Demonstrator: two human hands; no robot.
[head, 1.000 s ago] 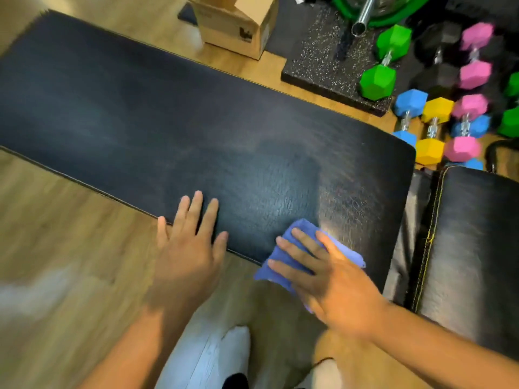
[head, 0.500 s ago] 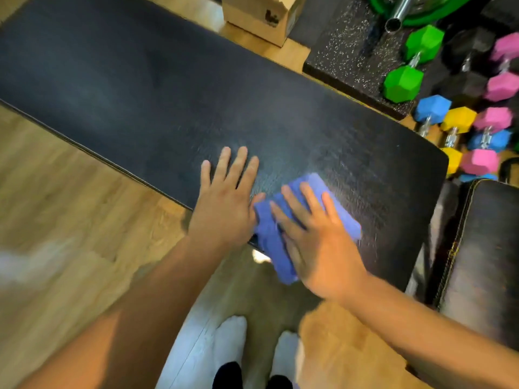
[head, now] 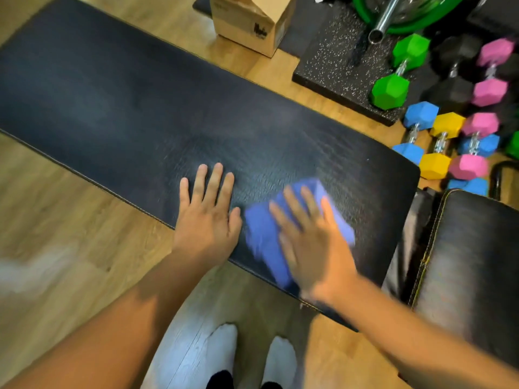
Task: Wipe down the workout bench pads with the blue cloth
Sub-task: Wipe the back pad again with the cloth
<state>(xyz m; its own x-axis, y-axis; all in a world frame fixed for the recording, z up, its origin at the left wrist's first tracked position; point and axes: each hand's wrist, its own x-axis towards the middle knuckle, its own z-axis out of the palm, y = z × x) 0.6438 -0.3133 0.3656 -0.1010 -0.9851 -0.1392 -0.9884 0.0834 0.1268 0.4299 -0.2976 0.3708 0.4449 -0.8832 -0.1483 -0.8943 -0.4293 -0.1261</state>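
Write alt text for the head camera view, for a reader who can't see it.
A person's right hand presses a blue cloth flat on a long black bench pad, while the left hand rests flat beside it. A second black pad lies to the right; coloured dumbbells and a cardboard box sit beyond.

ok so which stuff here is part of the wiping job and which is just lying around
In the job: blue cloth, long bench pad, second pad, right hand pressing the cloth, left hand flat on the long pad.
Lying about: cardboard box, coloured dumbbells, speckled mat, steel bar.
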